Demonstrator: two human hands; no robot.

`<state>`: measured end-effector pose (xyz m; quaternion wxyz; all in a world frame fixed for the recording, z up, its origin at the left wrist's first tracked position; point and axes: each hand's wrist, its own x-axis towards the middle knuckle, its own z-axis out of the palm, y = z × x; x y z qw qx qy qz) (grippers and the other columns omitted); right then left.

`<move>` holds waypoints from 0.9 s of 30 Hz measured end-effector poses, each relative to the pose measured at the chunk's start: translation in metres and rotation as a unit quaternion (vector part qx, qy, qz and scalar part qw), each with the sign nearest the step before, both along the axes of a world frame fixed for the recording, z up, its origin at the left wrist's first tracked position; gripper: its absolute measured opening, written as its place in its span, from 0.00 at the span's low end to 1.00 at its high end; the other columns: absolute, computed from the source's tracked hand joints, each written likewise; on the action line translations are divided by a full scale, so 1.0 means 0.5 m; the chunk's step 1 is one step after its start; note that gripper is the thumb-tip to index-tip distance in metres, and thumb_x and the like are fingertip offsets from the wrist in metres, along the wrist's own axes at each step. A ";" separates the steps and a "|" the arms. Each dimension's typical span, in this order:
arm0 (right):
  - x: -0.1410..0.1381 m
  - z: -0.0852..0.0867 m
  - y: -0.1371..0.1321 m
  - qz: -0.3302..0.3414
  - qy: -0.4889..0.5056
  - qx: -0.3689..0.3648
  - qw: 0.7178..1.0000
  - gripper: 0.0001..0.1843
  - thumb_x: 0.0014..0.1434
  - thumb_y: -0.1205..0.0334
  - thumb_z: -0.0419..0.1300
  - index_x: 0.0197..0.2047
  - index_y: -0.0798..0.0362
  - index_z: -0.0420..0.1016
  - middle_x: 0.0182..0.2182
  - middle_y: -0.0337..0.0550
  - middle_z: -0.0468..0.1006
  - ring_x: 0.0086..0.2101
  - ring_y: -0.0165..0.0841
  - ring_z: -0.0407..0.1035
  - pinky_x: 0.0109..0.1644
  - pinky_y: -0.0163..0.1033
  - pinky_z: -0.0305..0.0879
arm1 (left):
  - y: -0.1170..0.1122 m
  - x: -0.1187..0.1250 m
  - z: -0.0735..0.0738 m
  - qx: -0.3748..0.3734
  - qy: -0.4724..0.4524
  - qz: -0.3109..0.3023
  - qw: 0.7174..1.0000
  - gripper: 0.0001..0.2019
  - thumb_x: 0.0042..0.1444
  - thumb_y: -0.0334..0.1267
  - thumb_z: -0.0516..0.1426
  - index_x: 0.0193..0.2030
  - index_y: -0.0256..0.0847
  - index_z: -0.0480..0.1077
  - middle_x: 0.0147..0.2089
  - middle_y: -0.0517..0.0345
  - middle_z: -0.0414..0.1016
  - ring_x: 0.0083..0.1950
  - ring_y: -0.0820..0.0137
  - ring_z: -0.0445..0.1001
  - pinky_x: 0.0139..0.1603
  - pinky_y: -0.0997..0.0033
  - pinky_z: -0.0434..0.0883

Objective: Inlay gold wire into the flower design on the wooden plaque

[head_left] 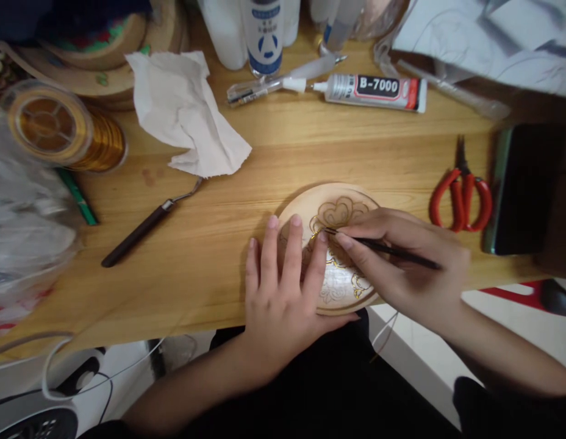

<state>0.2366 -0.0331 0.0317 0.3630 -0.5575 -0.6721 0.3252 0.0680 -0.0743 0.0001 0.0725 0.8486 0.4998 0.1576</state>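
A round wooden disc [342, 210] with a drawn flower pattern and gold wire outlines lies near the front edge of the wooden table [274, 164]. My left hand [283, 292] rests flat on the disc's left part, fingers stretched out and pressing it down. My right hand [402, 262] pinches a thin dark tool [397, 251], whose tip touches the pattern near the disc's middle, close to my left fingertips.
Red scissors [461, 195] and a dark phone [523, 189] lie to the right. A B-7000 glue tube [374, 91], a pen-like applicator [283, 82], white bottles [265, 33], a crumpled tissue [186, 113], a gold wire spool [63, 128] and a dark-handled tool [146, 225] are behind and left.
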 end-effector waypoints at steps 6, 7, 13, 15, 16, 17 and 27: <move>0.002 -0.004 -0.006 -0.013 -0.003 -0.003 1.000 0.07 0.58 0.68 0.65 0.39 0.46 0.79 0.32 0.39 0.82 0.33 0.32 0.77 0.35 0.39 0.73 | -0.001 0.000 -0.002 0.008 -0.007 0.001 1.000 0.50 0.51 0.75 0.53 0.65 0.31 0.65 0.68 0.31 0.63 0.71 0.35 0.57 0.67 0.40 0.57; 0.008 -0.004 -0.001 0.003 -0.008 -0.002 1.000 0.06 0.58 0.68 0.65 0.38 0.47 0.79 0.33 0.38 0.82 0.34 0.32 0.77 0.36 0.38 0.73 | -0.001 -0.001 -0.002 0.007 -0.005 0.001 1.000 0.50 0.51 0.75 0.52 0.66 0.31 0.65 0.69 0.31 0.62 0.71 0.36 0.56 0.67 0.40 0.56; 0.050 0.005 0.056 0.166 -0.025 0.009 0.986 0.05 0.60 0.64 0.65 0.40 0.47 0.79 0.34 0.37 0.83 0.36 0.31 0.78 0.39 0.37 0.74 | -0.002 -0.001 -0.005 0.008 -0.005 0.001 1.000 0.51 0.51 0.77 0.50 0.66 0.32 0.65 0.69 0.31 0.61 0.73 0.38 0.54 0.69 0.42 0.53; 0.058 0.012 0.076 0.215 -0.037 0.005 0.976 0.04 0.61 0.64 0.64 0.40 0.46 0.79 0.34 0.37 0.83 0.36 0.31 0.78 0.39 0.36 0.74 | -0.002 -0.001 -0.005 0.007 -0.005 0.001 1.000 0.51 0.51 0.77 0.50 0.66 0.32 0.64 0.69 0.32 0.61 0.73 0.38 0.53 0.70 0.42 0.53; 0.060 0.015 0.085 0.235 -0.041 0.001 0.971 0.04 0.61 0.63 0.64 0.40 0.46 0.79 0.35 0.37 0.83 0.36 0.30 0.78 0.38 0.36 0.74 | -0.002 -0.002 -0.004 0.005 -0.004 0.001 1.000 0.51 0.50 0.77 0.50 0.67 0.33 0.64 0.70 0.32 0.61 0.73 0.38 0.52 0.70 0.42 0.53; 0.061 0.018 0.092 0.252 -0.044 -0.005 0.967 0.04 0.61 0.63 0.64 0.40 0.46 0.79 0.34 0.37 0.83 0.35 0.30 0.78 0.38 0.35 0.73 | -0.002 -0.002 -0.004 0.004 -0.004 0.001 1.000 0.52 0.50 0.77 0.50 0.67 0.33 0.63 0.70 0.32 0.61 0.74 0.39 0.52 0.70 0.42 0.53; 0.073 0.008 0.105 0.259 -0.005 -0.037 0.965 0.05 0.60 0.62 0.65 0.41 0.45 0.81 0.35 0.37 0.84 0.36 0.31 0.79 0.39 0.36 0.74 | 0.000 -0.003 -0.001 0.001 0.003 -0.001 1.000 0.51 0.51 0.76 0.51 0.68 0.33 0.63 0.70 0.32 0.61 0.72 0.37 0.54 0.68 0.40 0.56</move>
